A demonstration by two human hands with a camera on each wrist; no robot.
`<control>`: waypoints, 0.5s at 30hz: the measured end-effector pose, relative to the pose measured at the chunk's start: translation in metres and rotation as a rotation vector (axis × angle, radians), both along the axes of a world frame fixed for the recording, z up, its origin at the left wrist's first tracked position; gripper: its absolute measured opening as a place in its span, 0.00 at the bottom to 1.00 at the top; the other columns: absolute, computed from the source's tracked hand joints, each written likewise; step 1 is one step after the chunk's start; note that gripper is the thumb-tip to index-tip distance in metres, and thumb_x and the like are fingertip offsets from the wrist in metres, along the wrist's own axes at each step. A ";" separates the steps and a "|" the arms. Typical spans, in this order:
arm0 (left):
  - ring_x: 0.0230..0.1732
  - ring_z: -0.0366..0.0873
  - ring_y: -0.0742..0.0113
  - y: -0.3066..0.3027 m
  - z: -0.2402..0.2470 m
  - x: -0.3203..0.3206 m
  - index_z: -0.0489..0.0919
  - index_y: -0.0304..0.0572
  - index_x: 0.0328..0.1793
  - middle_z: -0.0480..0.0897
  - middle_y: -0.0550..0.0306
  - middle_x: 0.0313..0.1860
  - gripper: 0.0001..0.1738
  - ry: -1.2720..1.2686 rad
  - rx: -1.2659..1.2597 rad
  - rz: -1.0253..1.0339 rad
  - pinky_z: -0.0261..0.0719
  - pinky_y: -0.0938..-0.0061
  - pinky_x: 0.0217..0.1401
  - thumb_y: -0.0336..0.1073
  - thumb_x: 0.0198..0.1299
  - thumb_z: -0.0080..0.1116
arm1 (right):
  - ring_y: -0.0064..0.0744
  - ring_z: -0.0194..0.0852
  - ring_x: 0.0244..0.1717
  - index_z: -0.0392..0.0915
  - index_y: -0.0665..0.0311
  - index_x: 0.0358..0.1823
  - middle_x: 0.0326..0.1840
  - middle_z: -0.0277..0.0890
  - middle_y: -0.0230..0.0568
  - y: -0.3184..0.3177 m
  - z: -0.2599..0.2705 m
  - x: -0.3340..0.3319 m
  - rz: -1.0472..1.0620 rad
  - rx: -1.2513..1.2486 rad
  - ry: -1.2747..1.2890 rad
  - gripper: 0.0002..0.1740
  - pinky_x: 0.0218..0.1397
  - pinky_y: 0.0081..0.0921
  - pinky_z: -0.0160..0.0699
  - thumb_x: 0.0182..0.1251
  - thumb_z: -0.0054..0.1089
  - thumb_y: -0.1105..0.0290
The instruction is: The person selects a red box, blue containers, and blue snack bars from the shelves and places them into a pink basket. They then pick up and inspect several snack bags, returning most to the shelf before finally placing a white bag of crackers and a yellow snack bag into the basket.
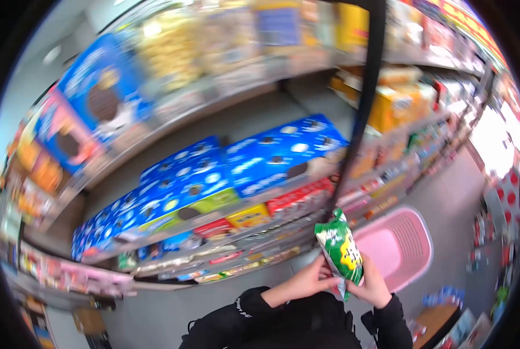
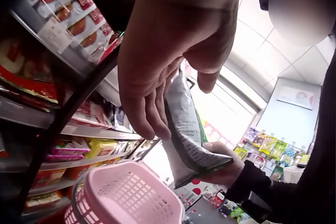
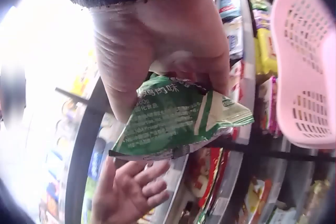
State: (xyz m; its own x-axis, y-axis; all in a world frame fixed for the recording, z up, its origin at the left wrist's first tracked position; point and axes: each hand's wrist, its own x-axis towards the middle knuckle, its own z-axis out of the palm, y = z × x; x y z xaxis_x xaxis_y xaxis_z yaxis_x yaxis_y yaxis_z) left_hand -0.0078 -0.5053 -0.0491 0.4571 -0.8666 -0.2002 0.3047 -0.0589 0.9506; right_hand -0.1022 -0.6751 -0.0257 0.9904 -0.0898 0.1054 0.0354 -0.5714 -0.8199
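Note:
A green snack bag (image 1: 342, 251) with a yellow patch is held in front of the body. My right hand (image 1: 375, 286) grips its right side; in the right wrist view, the thumb and fingers of this hand (image 3: 163, 45) pinch the bag (image 3: 170, 119) from both sides. My left hand (image 1: 309, 280) is at the bag's lower left. In the left wrist view, the left fingers (image 2: 152, 111) lie loosely extended beside the bag's silvery back (image 2: 184, 124). The right wrist view shows the left palm (image 3: 128, 190) open below the bag.
A pink basket (image 1: 395, 247) stands beyond the right hand, near the shelves. Shelves hold blue cookie boxes (image 1: 283, 154), with more packages above and below. A dark upright post (image 1: 361, 116) runs down in front of them. At the lower right is a brown surface (image 1: 437, 326).

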 end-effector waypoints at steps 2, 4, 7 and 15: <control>0.52 0.64 0.66 0.022 -0.002 -0.006 0.49 0.39 0.61 0.61 0.53 0.55 0.38 0.022 -0.022 0.139 0.67 0.70 0.51 0.33 0.47 0.59 | 0.51 0.63 0.44 0.55 0.72 0.52 0.41 0.63 0.54 0.029 0.002 0.011 0.022 -0.182 -0.033 0.37 0.45 0.35 0.64 0.38 0.61 0.70; 0.53 0.63 0.66 0.047 -0.016 -0.006 0.49 0.40 0.61 0.61 0.54 0.55 0.39 0.047 -0.136 0.249 0.67 0.70 0.52 0.33 0.47 0.60 | 0.50 0.63 0.42 0.54 0.73 0.52 0.39 0.63 0.54 0.057 0.011 0.021 0.145 -0.247 -0.066 0.40 0.42 0.35 0.64 0.37 0.64 0.67; 0.54 0.62 0.68 0.093 -0.034 -0.002 0.49 0.40 0.61 0.60 0.54 0.55 0.39 0.029 -0.130 0.415 0.66 0.72 0.53 0.33 0.46 0.60 | 0.46 0.62 0.46 0.52 0.72 0.54 0.43 0.61 0.52 0.087 0.011 0.036 0.434 -0.160 -0.021 0.42 0.46 0.32 0.64 0.37 0.66 0.67; 0.52 0.64 0.72 0.223 -0.035 -0.029 0.57 0.37 0.57 0.67 0.57 0.52 0.31 0.079 -0.165 0.675 0.64 0.76 0.53 0.30 0.48 0.58 | 0.32 0.63 0.46 0.53 0.68 0.54 0.46 0.61 0.44 0.188 -0.011 0.067 0.783 0.099 0.111 0.37 0.48 0.26 0.64 0.41 0.64 0.75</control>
